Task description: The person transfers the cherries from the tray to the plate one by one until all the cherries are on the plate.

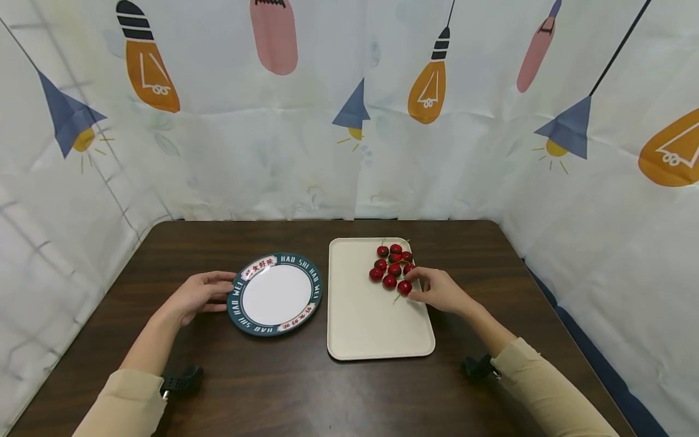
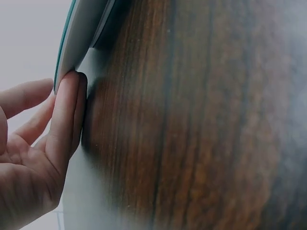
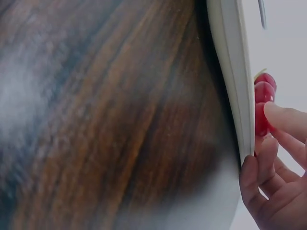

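Note:
At the left edge of a round plate (image 1: 275, 294) with a dark teal lettered rim, my left hand (image 1: 206, 292) rests with its fingers fairly straight. In the left wrist view, fingers (image 2: 67, 115) reach just below the plate's rim (image 2: 79, 40). My right hand (image 1: 439, 291) reaches over the right side of a cream rectangular tray (image 1: 360, 315). Its fingertips pinch a dark red cherry (image 1: 404, 287), also visible beside the tray's edge in the right wrist view. Several more cherries (image 1: 389, 281), some with stems, cluster on the tray's upper right part.
Plate and tray stand side by side on a dark wooden table (image 1: 273, 388). A white curtain (image 1: 306, 164) printed with lamps and bulbs surrounds the back and sides. Each wrist has a dark strap, such as the left strap (image 1: 182, 380).

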Demonstrator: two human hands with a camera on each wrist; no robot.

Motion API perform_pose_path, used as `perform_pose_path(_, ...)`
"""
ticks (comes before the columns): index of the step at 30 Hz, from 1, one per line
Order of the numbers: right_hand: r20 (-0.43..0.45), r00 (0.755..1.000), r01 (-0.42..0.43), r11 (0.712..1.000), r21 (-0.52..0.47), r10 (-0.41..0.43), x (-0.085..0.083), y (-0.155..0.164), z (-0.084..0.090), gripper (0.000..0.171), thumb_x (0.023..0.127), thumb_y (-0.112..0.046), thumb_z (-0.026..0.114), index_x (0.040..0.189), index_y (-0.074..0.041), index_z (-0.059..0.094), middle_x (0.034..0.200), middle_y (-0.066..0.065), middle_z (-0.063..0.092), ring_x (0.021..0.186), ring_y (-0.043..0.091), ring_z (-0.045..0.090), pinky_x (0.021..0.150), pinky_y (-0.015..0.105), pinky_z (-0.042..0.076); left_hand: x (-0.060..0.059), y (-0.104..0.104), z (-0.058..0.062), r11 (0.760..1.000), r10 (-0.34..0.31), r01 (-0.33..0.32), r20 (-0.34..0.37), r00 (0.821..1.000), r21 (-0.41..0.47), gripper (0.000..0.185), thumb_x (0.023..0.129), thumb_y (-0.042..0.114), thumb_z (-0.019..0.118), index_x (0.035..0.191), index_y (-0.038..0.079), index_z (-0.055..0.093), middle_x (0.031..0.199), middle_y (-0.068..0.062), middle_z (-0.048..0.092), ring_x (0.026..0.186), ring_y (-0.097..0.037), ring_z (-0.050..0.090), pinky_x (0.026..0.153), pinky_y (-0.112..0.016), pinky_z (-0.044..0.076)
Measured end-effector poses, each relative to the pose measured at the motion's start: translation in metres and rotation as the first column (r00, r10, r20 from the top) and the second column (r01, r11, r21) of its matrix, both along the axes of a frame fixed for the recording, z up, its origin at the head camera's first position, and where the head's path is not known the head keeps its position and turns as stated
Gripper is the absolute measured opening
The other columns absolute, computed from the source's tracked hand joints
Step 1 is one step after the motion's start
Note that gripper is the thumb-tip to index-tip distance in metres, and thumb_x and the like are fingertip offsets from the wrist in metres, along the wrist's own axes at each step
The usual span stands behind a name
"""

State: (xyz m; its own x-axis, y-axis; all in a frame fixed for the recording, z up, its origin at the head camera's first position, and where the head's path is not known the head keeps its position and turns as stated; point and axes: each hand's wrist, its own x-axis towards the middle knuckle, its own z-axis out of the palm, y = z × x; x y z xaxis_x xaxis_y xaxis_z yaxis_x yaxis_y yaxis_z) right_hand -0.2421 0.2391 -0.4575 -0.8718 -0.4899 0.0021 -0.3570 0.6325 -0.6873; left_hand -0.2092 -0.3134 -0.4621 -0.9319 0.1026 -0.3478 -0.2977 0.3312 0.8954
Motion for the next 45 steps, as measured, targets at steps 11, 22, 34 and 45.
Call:
perform_pose_path(11, -0.014, 0.999, 0.040, 0.999, -0.018, -0.040, -0.001, -0.003, -0.004, 0.032, 0.091, -0.012, 0.078, 0.122, -0.009, 0.069, 0.086, 0.001, 0.064, 0.054, 0.018, 0.045, 0.047, 0.030, 0.040, -0.003, 0.000, 0.001, 0.999, 0.013, -0.014, 0.041, 0.999, 0.035, 0.059, 0.104, 0.021, 0.062, 0.153, -0.004, 0.039, 0.134, -0.021, 0.057, 0.100, -0.019, 0.066, 0.086, -0.037, 0.060)
perform_pose_path(22, -0.029, 0.998, 0.051, 0.998, -0.027, -0.052, -0.002, -0.003, -0.008, 0.030, 0.090, -0.016, 0.081, 0.118, -0.010, 0.070, 0.081, 0.001, 0.061, 0.057, 0.019, 0.046, 0.049, 0.030, 0.039, -0.005, -0.004, 0.001, 0.997, -0.013, 0.009, 0.052, 0.999, 0.071, 0.058, 0.104, 0.016, 0.061, 0.154, -0.005, 0.038, 0.129, -0.017, 0.060, 0.101, -0.019, 0.067, 0.087, -0.040, 0.060)
perform_pose_path(34, -0.060, 0.997, 0.053, 0.997, -0.047, -0.056, -0.005, -0.005, 0.003, 0.029, 0.091, -0.016, 0.080, 0.117, -0.011, 0.070, 0.105, 0.001, 0.069, 0.059, 0.019, 0.047, 0.050, 0.029, 0.040, -0.009, -0.008, -0.001, 0.995, -0.052, 0.048, 0.041, 0.998, 0.091, 0.059, 0.104, 0.011, 0.059, 0.155, -0.006, 0.034, 0.131, -0.019, 0.062, 0.104, -0.020, 0.068, 0.088, -0.041, 0.059)
perform_pose_path(45, -0.075, 0.996, 0.035, 0.996, -0.077, -0.041, -0.010, -0.018, 0.015, 0.030, 0.091, -0.015, 0.079, 0.119, -0.012, 0.070, 0.106, 0.002, 0.069, 0.066, 0.025, 0.050, 0.055, 0.031, 0.043, -0.008, -0.008, 0.001, 0.993, -0.064, 0.059, 0.042, 0.997, 0.100, 0.059, 0.104, 0.009, 0.058, 0.155, -0.007, 0.032, 0.129, -0.018, 0.063, 0.103, -0.020, 0.068, 0.087, -0.042, 0.060)
